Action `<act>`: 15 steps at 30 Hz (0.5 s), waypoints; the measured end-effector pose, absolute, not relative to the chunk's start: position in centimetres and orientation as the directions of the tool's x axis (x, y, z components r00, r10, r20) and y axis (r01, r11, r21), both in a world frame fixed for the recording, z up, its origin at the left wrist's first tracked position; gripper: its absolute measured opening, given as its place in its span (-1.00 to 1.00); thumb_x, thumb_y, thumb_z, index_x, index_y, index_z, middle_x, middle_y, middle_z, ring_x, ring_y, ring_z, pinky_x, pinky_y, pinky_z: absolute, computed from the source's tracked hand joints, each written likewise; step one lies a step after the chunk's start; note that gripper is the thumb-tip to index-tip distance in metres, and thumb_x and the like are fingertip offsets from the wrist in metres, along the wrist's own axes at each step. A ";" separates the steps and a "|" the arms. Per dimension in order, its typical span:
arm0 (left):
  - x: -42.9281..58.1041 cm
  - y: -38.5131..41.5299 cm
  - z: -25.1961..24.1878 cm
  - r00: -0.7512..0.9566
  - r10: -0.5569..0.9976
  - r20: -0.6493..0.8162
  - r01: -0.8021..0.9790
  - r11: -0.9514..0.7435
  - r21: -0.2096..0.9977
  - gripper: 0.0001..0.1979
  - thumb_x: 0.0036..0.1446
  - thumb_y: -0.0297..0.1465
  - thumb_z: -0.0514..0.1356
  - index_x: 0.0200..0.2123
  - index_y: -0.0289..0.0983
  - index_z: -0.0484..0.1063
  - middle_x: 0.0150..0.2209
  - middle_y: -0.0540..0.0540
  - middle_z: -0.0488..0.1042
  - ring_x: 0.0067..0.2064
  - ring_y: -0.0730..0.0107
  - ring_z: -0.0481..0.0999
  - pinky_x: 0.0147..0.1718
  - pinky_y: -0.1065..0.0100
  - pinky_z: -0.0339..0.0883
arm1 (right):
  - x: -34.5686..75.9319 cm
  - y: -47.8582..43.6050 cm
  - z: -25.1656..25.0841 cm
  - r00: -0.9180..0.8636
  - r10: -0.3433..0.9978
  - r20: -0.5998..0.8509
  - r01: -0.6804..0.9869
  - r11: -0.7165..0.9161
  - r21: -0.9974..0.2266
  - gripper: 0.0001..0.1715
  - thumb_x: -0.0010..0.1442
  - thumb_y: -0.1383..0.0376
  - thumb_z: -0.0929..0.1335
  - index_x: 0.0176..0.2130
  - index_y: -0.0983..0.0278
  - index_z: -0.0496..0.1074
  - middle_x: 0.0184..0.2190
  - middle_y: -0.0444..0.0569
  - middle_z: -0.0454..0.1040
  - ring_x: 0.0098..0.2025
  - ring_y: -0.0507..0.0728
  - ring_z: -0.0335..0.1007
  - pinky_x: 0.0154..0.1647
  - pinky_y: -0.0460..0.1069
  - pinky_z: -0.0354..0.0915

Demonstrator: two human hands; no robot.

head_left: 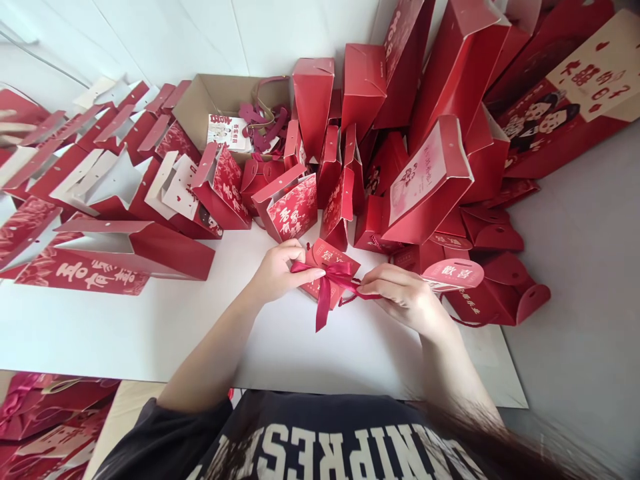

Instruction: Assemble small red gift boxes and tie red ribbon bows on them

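A small red gift box (327, 254) with pale printed characters lies on the white table in front of me. Across it runs a dark red satin ribbon (324, 303), looped into a bow with one tail hanging toward me. My left hand (283, 270) pinches the bow's left loop between thumb and fingers, over the box's left side. On the right, my right hand (400, 293) grips the ribbon's other end, pulled out to the side. A twisted red cord shows near the box's lower right edge.
Red gift bags (135, 247) crowd the left side. An open cardboard box (200, 100) with cards and ribbons stands at the back. Tall red boxes (313, 100) and smaller ones fill the back and right. Another person's hand (15, 127) shows at far left. The white table (200, 340) ends before me.
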State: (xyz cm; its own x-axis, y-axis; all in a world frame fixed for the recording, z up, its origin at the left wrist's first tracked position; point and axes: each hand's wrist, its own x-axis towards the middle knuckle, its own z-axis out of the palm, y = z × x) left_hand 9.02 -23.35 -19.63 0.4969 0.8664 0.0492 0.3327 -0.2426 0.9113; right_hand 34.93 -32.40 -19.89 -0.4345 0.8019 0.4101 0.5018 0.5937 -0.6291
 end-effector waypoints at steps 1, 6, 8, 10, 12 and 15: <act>9.0 -23.3 -19.6 0.503 0.863 0.047 0.324 -0.239 0.916 -0.46 0.00 -0.31 0.38 -0.59 -0.27 -0.01 -0.44 0.07 0.10 -0.42 0.50 0.14 -0.39 0.38 0.08 | 35.0 -32.4 -19.9 -0.432 0.813 0.390 0.530 0.579 -0.620 -0.78 0.32 0.48 0.30 -0.16 0.22 0.49 -0.21 0.05 0.53 -0.15 0.16 0.48 -0.17 0.05 0.41; 8.5 -22.8 -19.4 0.518 0.856 -0.012 0.231 -0.126 0.965 -0.61 0.17 -0.29 0.25 -0.59 -0.28 0.17 -0.45 0.05 0.16 -0.42 0.48 0.17 -0.37 0.35 0.07 | 34.4 -32.2 -19.6 -0.234 0.961 0.145 0.482 0.244 -0.841 -0.69 0.26 0.48 0.26 -0.06 0.20 0.42 -0.11 0.03 0.54 -0.07 0.18 0.51 -0.04 0.09 0.42; 8.4 -22.6 -19.3 0.523 0.852 -0.033 0.196 -0.083 0.977 -0.62 0.19 -0.28 0.22 -0.60 -0.29 0.23 -0.44 0.03 0.19 -0.42 0.48 0.19 -0.38 0.33 0.06 | 33.9 -32.1 -19.5 -0.114 0.992 -0.048 0.335 -0.007 -0.942 -0.69 0.24 0.46 0.21 -0.09 0.24 0.41 -0.16 0.02 0.57 -0.15 0.16 0.57 -0.08 0.08 0.45; 8.3 -22.5 -19.4 0.531 0.847 -0.033 0.179 -0.074 0.981 -0.61 0.19 -0.28 0.23 -0.62 -0.29 0.24 -0.45 0.02 0.19 -0.43 0.48 0.19 -0.40 0.33 0.05 | 33.6 -32.0 -19.4 -0.093 0.967 -0.239 0.160 -0.222 -0.962 -0.72 0.25 0.40 0.18 -0.20 0.28 0.44 -0.27 0.02 0.60 -0.29 0.15 0.60 -0.21 0.04 0.47; 8.3 -22.5 -19.5 0.544 0.839 -0.020 0.168 -0.085 0.982 -0.58 0.18 -0.28 0.24 -0.64 -0.30 0.21 -0.48 0.03 0.17 -0.45 0.50 0.16 -0.43 0.32 0.01 | 33.5 -31.9 -19.5 -0.146 0.923 -0.356 0.023 -0.357 -0.934 -0.67 0.29 0.27 0.17 -0.29 0.31 0.47 -0.38 0.04 0.62 -0.43 0.14 0.59 -0.36 -0.01 0.45; 8.3 -22.6 -19.6 0.556 0.831 -0.018 0.159 -0.085 0.984 -0.52 0.18 -0.27 0.26 -0.66 -0.30 0.14 -0.53 0.06 0.08 -0.49 0.52 0.08 -0.47 0.33 -0.05 | 33.6 -31.7 -19.7 -0.236 0.872 -0.429 -0.103 -0.461 -0.881 -0.31 0.33 -0.08 0.13 -0.37 0.35 0.52 -0.51 0.09 0.60 -0.56 0.12 0.55 -0.54 -0.05 0.38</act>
State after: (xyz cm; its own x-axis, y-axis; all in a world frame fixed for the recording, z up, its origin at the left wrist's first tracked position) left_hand 8.27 -22.56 -19.64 0.5565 0.8307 -0.0178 0.1589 -0.0854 0.9836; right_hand 33.59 -31.74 -19.69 -0.2355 0.8722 -0.4287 -0.1034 -0.4611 -0.8813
